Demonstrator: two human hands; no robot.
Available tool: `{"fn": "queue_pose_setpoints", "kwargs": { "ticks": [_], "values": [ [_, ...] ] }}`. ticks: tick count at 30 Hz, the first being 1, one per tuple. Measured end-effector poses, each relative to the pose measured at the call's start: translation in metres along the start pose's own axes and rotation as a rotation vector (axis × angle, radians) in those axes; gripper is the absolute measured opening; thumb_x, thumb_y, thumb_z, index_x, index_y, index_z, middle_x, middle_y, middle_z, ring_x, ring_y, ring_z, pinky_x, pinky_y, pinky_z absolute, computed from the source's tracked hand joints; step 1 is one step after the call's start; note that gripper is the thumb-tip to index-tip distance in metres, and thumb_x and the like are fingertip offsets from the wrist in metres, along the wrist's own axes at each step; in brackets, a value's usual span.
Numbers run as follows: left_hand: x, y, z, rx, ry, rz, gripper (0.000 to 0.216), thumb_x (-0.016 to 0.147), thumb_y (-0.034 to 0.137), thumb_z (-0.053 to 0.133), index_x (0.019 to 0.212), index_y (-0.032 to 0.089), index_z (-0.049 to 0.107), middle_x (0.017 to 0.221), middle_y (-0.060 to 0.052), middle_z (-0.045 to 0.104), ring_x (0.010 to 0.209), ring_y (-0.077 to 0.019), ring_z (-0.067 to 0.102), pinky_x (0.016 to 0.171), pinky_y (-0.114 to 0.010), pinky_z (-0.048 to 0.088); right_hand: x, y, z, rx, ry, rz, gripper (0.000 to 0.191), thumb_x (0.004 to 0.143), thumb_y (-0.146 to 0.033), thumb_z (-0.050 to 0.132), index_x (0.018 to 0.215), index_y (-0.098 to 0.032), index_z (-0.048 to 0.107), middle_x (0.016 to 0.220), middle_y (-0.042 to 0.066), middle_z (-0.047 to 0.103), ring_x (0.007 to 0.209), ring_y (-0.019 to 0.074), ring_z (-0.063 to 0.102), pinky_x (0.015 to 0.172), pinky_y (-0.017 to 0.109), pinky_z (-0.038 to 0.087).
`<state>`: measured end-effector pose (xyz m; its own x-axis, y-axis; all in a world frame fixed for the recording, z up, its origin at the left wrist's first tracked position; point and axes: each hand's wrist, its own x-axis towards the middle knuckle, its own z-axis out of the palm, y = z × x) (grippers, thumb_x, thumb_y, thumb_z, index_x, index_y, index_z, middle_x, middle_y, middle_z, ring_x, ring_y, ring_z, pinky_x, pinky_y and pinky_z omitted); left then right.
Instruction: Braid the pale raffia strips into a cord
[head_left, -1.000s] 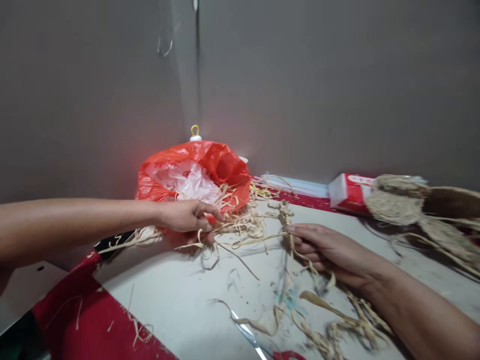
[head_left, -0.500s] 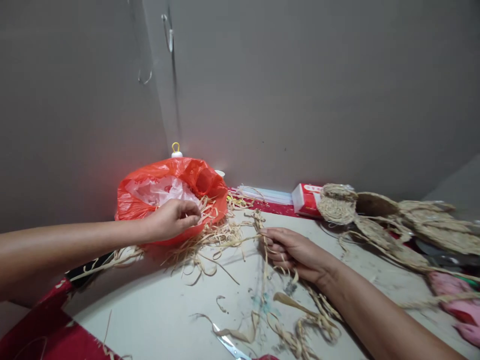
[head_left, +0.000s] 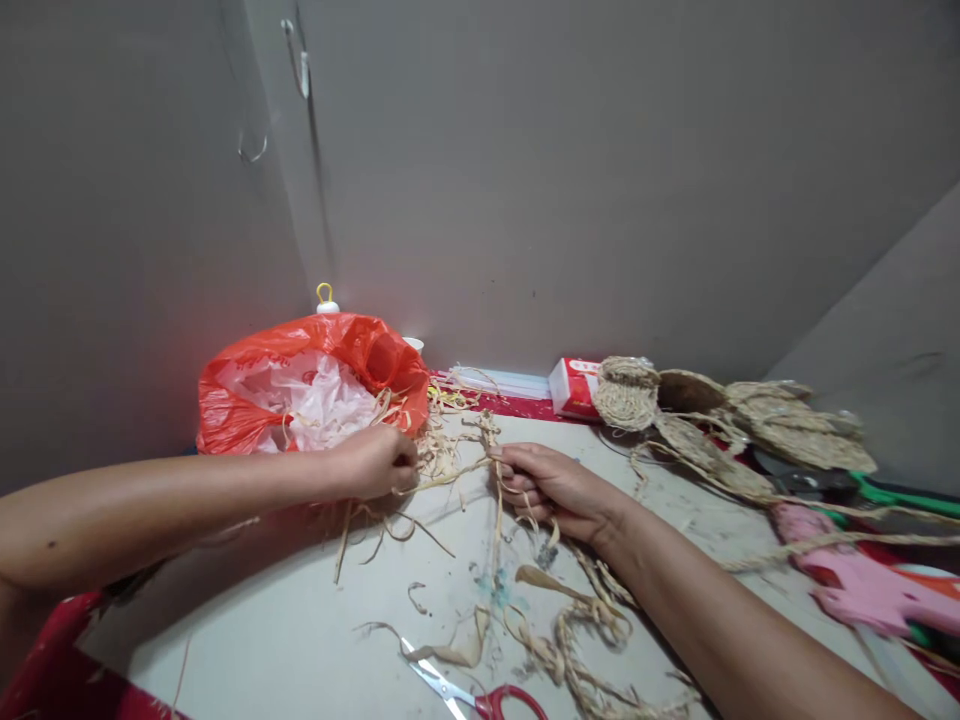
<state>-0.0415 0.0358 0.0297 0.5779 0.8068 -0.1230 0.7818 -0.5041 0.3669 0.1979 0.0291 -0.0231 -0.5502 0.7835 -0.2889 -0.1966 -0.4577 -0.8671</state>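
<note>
My right hand [head_left: 555, 490] pinches a dry straw strand [head_left: 448, 479] where it meets a knotted straw piece [head_left: 487, 430]. That strand runs left to my left hand [head_left: 379, 462], whose fingers are closed on its other end. Just behind my left hand sits a red plastic bag [head_left: 300, 335] with a white bag [head_left: 330, 400] and loose straw inside. More straw strips spill out by its mouth. Below my right hand lie a braided straw cord [head_left: 570, 660] and scissors [head_left: 502, 703] with red handles, their blades partly open.
Woven straw pieces [head_left: 780, 415] are heaped at the back right beside a red and white box [head_left: 576, 388]. A pink glue gun [head_left: 862, 580] lies at the right edge. Grey walls close in the back of the white table [head_left: 300, 630].
My left hand has moved down from the bag opening and closed on the strand, now drawn straighter. My right hand keeps its pinch. The view has swung right.
</note>
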Motion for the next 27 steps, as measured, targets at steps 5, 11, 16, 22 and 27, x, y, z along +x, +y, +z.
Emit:
{"fn": "queue_pose_setpoints", "kwargs": {
  "ticks": [5, 11, 16, 22, 27],
  "values": [
    [-0.018, -0.015, -0.033, -0.467, 0.017, -0.046, 0.027, 0.080, 0.035, 0.056, 0.061, 0.016, 0.059, 0.052, 0.003, 0.047, 0.048, -0.0071, 0.037, 0.050, -0.023, 0.029, 0.001, 0.000, 0.000, -0.002, -0.010, 0.006, 0.038, 0.074, -0.038, 0.065, 0.059, -0.019, 0.036, 0.047, -0.011, 0.023, 0.039, 0.0013, 0.012, 0.035, 0.013, 0.005],
    [-0.035, -0.024, -0.050, -0.663, 0.010, -0.185, 0.025, 0.074, 0.041, 0.065, 0.073, 0.016, 0.065, 0.057, 0.002, 0.054, 0.048, -0.0076, 0.045, 0.049, -0.022, 0.035, 0.001, 0.001, 0.001, -0.006, 0.019, 0.019, 0.040, 0.073, -0.039, 0.066, 0.060, -0.019, 0.035, 0.048, -0.011, 0.024, 0.039, 0.0008, 0.011, 0.035, 0.013, 0.005],
    [-0.038, -0.026, -0.048, -0.687, 0.123, -0.200, 0.017, 0.075, 0.032, 0.063, 0.079, 0.016, 0.067, 0.063, 0.000, 0.060, 0.050, -0.0083, 0.048, 0.048, -0.022, 0.037, 0.001, 0.001, 0.002, -0.018, 0.024, 0.023, 0.039, 0.072, -0.039, 0.066, 0.060, -0.019, 0.035, 0.049, -0.011, 0.023, 0.040, 0.0011, 0.011, 0.036, 0.014, 0.005],
    [-0.040, -0.038, -0.045, -0.128, 0.364, 0.143, 0.016, 0.075, 0.024, 0.058, 0.083, 0.014, 0.068, 0.096, -0.009, 0.066, 0.078, -0.0135, 0.059, 0.064, -0.025, 0.045, 0.001, 0.001, 0.002, -0.032, 0.022, 0.022, 0.042, 0.072, -0.040, 0.067, 0.058, -0.019, 0.034, 0.048, -0.011, 0.023, 0.040, 0.0012, 0.011, 0.035, 0.014, 0.005],
    [-0.044, -0.030, -0.048, -0.179, 0.417, -0.022, 0.041, 0.076, 0.014, 0.047, 0.115, 0.014, 0.060, 0.082, -0.004, 0.065, 0.069, -0.0103, 0.056, 0.063, -0.023, 0.045, 0.000, 0.001, 0.003, -0.036, 0.018, 0.025, 0.038, 0.074, -0.038, 0.065, 0.060, -0.019, 0.035, 0.048, -0.011, 0.024, 0.040, 0.0017, 0.011, 0.035, 0.014, 0.005]
  ]
}}
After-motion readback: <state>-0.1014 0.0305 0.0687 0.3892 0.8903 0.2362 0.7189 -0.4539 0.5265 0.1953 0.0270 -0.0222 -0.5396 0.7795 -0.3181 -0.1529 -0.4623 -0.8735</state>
